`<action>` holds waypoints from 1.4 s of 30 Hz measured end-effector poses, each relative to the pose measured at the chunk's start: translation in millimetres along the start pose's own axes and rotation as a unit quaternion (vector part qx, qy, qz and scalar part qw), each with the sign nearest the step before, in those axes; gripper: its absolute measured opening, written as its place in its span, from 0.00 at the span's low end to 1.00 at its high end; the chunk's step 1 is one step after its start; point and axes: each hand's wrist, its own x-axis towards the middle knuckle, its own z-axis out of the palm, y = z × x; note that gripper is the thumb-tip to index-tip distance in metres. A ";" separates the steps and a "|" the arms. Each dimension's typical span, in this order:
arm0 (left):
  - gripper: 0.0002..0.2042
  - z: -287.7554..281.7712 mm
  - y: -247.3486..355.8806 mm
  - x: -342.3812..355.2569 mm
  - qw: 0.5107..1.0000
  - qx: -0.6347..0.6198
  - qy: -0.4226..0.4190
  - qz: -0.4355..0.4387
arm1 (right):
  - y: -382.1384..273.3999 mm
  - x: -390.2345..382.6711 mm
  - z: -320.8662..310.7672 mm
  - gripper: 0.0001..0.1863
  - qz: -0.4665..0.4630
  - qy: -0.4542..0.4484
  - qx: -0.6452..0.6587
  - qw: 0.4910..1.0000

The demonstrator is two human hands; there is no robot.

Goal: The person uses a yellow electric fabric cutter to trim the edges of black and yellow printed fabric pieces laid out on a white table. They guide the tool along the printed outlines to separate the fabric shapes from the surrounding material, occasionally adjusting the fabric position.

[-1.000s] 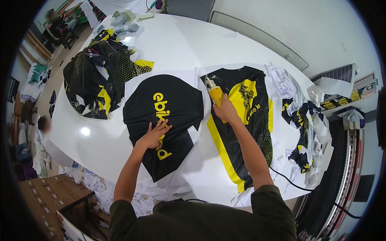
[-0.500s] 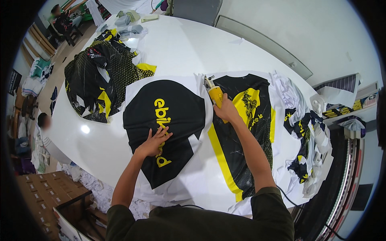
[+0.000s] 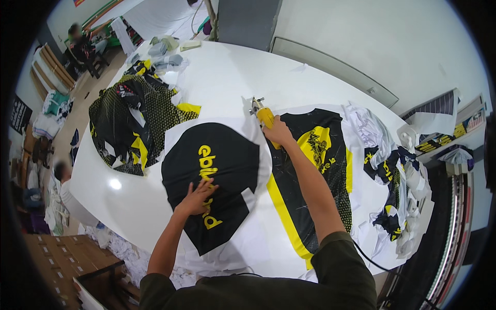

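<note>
My left hand (image 3: 199,198) lies with fingers spread on a black fabric panel (image 3: 178,173) with yellow lettering, pressing on its middle. White fabric (image 3: 266,165) borders this panel. My right hand (image 3: 278,133) is wrapped round a yellow electric fabric cutter (image 3: 265,117). Its metal head points away from me, just past the panel's far right side. Under my right forearm, partly hidden, lies a second fabric panel (image 3: 292,178), black with yellow side strips and a yellow printed picture.
Patterned black and yellow cut pieces (image 3: 111,111) are heaped at the far left of the white table (image 3: 222,72). White and black scraps (image 3: 385,168) pile up on the right. A cable (image 3: 369,258) runs by my right side. One person (image 3: 85,46) sits far left; another (image 3: 64,178) is nearer.
The cutter in my right hand has moved away from me and slightly left. My left hand stays on the black panel. The whole view has tilted a little, so the table appears lower.
</note>
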 end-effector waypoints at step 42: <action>0.62 -27.7 11.3 45.8 0.988 0.144 0.040 -0.043 | 121.5 -531.2 -58.5 0.25 0.320 0.285 0.498 0.753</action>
